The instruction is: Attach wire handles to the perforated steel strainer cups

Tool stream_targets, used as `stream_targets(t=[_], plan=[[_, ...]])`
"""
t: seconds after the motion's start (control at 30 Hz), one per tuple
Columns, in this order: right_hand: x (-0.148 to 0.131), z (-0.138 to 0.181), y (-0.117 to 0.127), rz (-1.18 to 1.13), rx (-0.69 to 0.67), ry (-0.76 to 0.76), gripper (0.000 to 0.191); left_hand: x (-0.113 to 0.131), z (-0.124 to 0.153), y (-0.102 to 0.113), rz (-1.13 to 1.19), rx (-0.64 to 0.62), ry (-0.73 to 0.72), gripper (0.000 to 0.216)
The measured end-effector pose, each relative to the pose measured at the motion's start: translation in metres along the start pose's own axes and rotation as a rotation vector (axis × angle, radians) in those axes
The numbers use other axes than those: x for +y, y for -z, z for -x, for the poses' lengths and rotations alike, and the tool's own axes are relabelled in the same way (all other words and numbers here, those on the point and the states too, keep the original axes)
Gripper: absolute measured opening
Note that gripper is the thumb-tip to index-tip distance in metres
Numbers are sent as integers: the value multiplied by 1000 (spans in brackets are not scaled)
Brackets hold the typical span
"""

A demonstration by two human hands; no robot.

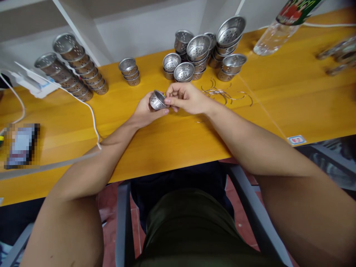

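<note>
My left hand (pixel 145 112) is wrapped round a small perforated metal strainer basket (pixel 157 101), tilted with its mouth toward the right. Thumb and fingers of my right hand (pixel 182 98) are pinched together at the basket's rim; whatever they may grip is too small to make out. Just beyond my right wrist lies a loose heap of thin curved metal wires (pixel 219 92). Behind my hands stand several more strainer baskets (pixel 184 72), some nested in stacks. A short stack of baskets (pixel 129 70) is to their left.
Tall leaning stacks of baskets (pixel 83 66) are at the back left, near a white cable (pixel 90 109). A blurred-out phone-like object (pixel 22 144) lies at far left. A clear plastic bottle (pixel 274 37) stands back right; blurred metal parts (pixel 342 53) lie at the right edge.
</note>
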State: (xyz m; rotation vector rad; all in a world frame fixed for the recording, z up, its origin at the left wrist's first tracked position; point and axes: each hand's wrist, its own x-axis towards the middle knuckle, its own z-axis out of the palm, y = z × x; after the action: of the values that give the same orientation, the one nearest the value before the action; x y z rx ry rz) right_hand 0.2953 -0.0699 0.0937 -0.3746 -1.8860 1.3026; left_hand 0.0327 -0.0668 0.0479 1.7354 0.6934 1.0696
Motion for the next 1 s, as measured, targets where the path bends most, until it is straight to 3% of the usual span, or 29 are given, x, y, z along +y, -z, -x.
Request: stream_targets(t=[0.47,1.0], plan=[[-1,-2,-5,20,57,-31,82,-5,1,3,-66,-15,-39,96],[-1,-2,-4,-2,50,-25,80,13,3,1,-137,2,18,95]])
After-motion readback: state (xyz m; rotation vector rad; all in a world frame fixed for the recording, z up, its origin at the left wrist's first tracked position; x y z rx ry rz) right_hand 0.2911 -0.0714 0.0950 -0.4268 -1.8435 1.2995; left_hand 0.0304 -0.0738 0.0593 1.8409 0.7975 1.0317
